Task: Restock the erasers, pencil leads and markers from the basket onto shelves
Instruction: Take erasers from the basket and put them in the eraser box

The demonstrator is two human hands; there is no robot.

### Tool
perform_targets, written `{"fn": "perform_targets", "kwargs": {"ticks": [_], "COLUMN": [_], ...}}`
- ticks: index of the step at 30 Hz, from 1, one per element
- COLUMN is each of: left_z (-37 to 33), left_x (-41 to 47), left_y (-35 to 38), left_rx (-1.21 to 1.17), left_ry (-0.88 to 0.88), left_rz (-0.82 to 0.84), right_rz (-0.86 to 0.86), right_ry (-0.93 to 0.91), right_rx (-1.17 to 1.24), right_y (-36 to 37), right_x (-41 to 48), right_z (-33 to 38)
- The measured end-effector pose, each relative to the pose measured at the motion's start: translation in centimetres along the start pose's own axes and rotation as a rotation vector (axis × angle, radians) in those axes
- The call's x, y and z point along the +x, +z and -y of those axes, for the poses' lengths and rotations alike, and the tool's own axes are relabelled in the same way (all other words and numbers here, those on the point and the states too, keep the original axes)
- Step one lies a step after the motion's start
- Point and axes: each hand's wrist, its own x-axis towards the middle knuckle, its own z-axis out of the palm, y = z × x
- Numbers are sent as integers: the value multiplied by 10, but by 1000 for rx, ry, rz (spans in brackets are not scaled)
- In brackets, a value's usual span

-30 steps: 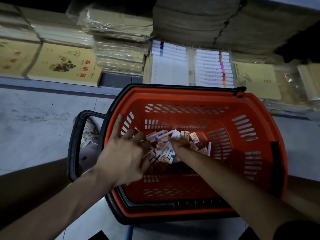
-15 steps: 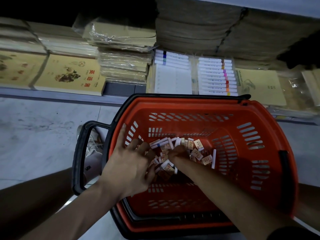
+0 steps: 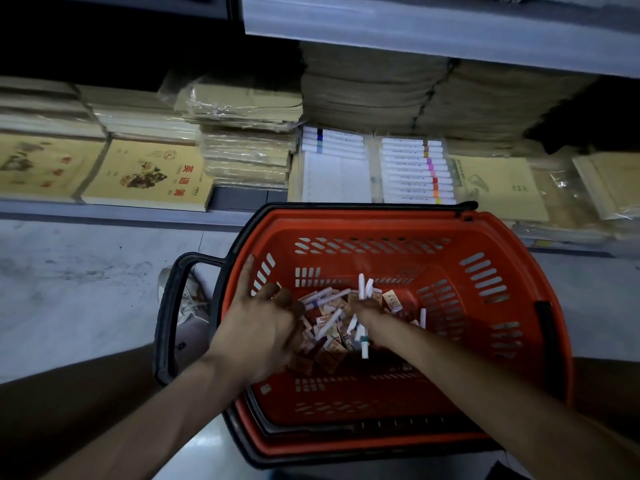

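Note:
An orange basket (image 3: pixel 491 237) stands on the floor below the bottom shelf. In its bottom lies a heap of white markers (image 3: pixel 327 324) and small tan boxes (image 3: pixel 390 299). My left hand (image 3: pixel 263 327) rests on the left side of the heap, fingers spread and thumb up along the basket wall. My right hand (image 3: pixel 367 315) reaches into the middle of the heap, fingers curled round two white markers (image 3: pixel 363 285) that stick upward. On the shelf behind the basket, one marker tray (image 3: pixel 415 171) is full and its neighbour (image 3: pixel 332 143) holds only a few markers.
Stacks of yellow notebooks (image 3: pixel 149 174) and wrapped paper packs (image 3: pixel 246 150) fill the shelf on both sides of the marker trays. The black basket handle (image 3: pixel 166 313) juts out to the left over a pale shoe (image 3: pixel 188 306). Grey tiled floor lies to the left.
The view has tilted up and shows more of the shelf. Both hands stay in the heap; the white markers at my right fingertips now stand more upright.

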Motion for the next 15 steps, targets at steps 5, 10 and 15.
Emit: {"fn": "perform_targets", "kwargs": {"ticks": [5,10,15], "left_z": [-3,-3,-8], "left_x": [1,2,10], "left_y": [1,-4,-13], "left_rx": [24,39,26], "left_ry": [-22,-38,-29], "left_rz": [-25,-33,-72], "right_rz": [-40,-44,-43], "right_ry": [-87,-160,-154], "right_rx": [89,164,146], "right_y": [-35,-62,-77], "right_x": [-26,-44,-53], "right_z": [-3,-9,-15]}}
